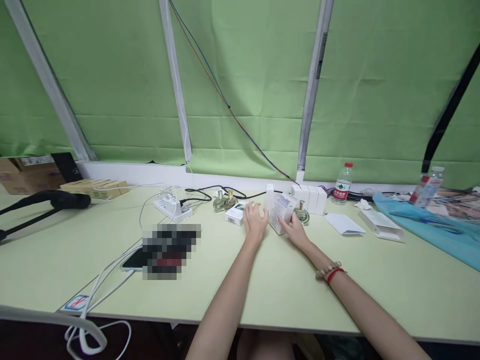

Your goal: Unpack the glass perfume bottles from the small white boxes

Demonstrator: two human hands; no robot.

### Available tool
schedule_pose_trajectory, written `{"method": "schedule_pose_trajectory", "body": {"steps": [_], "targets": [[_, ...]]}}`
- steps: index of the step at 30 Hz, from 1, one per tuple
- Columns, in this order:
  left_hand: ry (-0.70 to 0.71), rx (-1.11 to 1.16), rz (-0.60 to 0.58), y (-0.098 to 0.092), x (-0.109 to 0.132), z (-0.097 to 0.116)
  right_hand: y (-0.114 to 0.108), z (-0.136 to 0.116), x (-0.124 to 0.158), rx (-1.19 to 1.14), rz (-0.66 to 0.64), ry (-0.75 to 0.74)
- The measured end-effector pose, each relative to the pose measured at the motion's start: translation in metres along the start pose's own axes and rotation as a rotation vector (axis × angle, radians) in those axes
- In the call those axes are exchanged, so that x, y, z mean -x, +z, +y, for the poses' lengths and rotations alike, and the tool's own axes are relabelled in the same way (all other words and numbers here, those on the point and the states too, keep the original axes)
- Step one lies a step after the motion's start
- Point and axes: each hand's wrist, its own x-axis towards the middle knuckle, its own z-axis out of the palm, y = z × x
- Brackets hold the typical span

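On the bench, the right hand grips a box; the left hand, loosely spread, perhaps touches a smaller carton.

Both arms bare, reaching forward, converging. Left forearm runs up and rightward from bottom edge; left wrist near straight. Left hand back up, fingers loosely bent, slightly spread, thumb out toward the other hand. Right forearm comes in from lower right, angled left. Right hand in a holding pose, thumb forward; fingers look curled, mostly hidden. Hands near each other, not touching.
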Motion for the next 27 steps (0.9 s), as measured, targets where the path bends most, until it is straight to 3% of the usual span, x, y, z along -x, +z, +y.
{"method": "schedule_pose_trajectory", "body": {"steps": [2, 4, 7, 10, 15, 19, 23, 27], "targets": [[-0.147, -0.143, 0.071, 0.001, -0.005, -0.014, -0.001, -0.004, 0.003, 0.120, -0.052, -0.033], [-0.249, -0.220, 0.036, 0.001, -0.009, -0.027, -0.001, -0.009, 0.005, 0.207, -0.085, -0.061], [-0.252, -0.287, -0.056, 0.002, -0.011, -0.034, 0.000, -0.011, 0.006, 0.223, -0.104, -0.091], [-0.242, -0.320, -0.103, 0.002, -0.011, -0.025, 0.000, -0.010, 0.006, 0.210, -0.109, -0.085], [-0.213, -0.239, 0.011, -0.005, -0.015, -0.016, -0.002, -0.009, 0.007, 0.226, -0.121, -0.093], [-0.347, -0.138, 0.120, -0.010, -0.025, -0.040, -0.004, -0.010, 0.008, 0.262, -0.121, -0.100], [-0.425, -0.034, 0.060, -0.010, -0.034, -0.066, -0.004, -0.010, 0.008, 0.261, -0.135, -0.089], [-0.431, 0.018, -0.026, -0.007, -0.039, -0.072, -0.005, -0.011, 0.007, 0.274, -0.142, -0.080]]}}
